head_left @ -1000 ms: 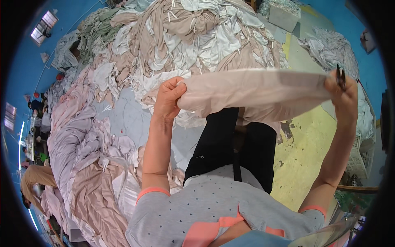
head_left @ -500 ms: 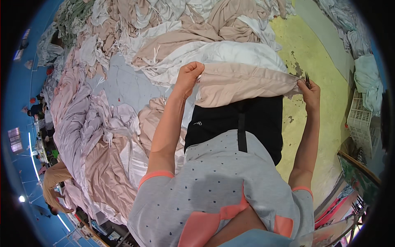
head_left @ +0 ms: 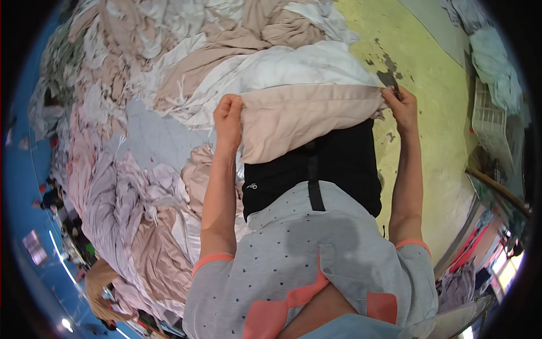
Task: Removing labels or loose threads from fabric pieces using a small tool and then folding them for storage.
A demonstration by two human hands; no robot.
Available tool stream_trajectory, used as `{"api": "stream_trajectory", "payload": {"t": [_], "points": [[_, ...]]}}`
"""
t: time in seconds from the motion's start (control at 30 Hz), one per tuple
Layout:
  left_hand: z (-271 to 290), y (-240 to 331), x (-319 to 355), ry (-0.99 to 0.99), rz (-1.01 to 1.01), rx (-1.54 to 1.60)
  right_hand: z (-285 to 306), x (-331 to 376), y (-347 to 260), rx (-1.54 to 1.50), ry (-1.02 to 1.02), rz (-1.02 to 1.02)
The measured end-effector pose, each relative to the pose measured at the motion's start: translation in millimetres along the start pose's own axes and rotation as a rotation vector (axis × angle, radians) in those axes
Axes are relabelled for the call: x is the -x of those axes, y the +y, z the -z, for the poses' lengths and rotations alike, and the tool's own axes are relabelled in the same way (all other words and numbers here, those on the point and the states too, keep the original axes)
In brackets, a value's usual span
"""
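Observation:
A beige piece of fabric (head_left: pixel 310 118) with a folded, stitched-looking upper edge is stretched between my hands, its lower part hanging over my dark trousers. My left hand (head_left: pixel 228 120) is closed on its upper left corner. At the upper right corner, my right hand (head_left: pixel 403 109) pinches the cloth between thumb and fingers. A small dark pointed tool (head_left: pixel 396 89), which looks like thread snips, sticks up from that right hand; most of it is hidden by the fingers. White fabric (head_left: pixel 305 65) lies just beyond the beige edge.
Heaps of beige and white cloth (head_left: pixel 220 73) spread ahead, with lilac and pink cloth (head_left: pixel 110 186) on the left. To the right is worn yellow floor (head_left: pixel 435 107) and a white plastic crate (head_left: pixel 490 121) with pale cloth. A person in brown (head_left: pixel 99 288) bends at far left.
The beige fabric now looks pulled straighter along its top edge. Both hands appear further left in the picture, and the whole scene has shifted as the view moved.

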State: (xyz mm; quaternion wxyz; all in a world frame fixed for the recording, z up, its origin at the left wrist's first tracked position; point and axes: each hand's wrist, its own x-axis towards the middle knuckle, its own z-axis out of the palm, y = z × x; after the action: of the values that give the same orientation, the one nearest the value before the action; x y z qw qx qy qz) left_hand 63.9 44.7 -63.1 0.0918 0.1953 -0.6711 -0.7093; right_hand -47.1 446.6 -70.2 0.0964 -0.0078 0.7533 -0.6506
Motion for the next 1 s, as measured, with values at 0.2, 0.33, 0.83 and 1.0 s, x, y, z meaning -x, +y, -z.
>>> {"api": "stream_trajectory", "payload": {"t": [0.2,0.33,0.83,1.0], "points": [[4.5,14.4,-3.2,-0.059,0.110,0.048,-3.0,5.0,-2.6,-0.001,0.070,-0.054],[-13.5,36.8,0.2,-0.098,0.191,0.012,-4.3,6.9,-11.0,-0.038,0.061,-0.066],[1.4,20.8,-7.4,-0.089,0.167,0.152,1.5,9.7,-22.7,-0.083,0.007,-0.057],[4.1,20.3,-7.7,-0.092,0.143,0.141,2.3,11.6,-28.5,-0.092,0.001,-0.064]]}}
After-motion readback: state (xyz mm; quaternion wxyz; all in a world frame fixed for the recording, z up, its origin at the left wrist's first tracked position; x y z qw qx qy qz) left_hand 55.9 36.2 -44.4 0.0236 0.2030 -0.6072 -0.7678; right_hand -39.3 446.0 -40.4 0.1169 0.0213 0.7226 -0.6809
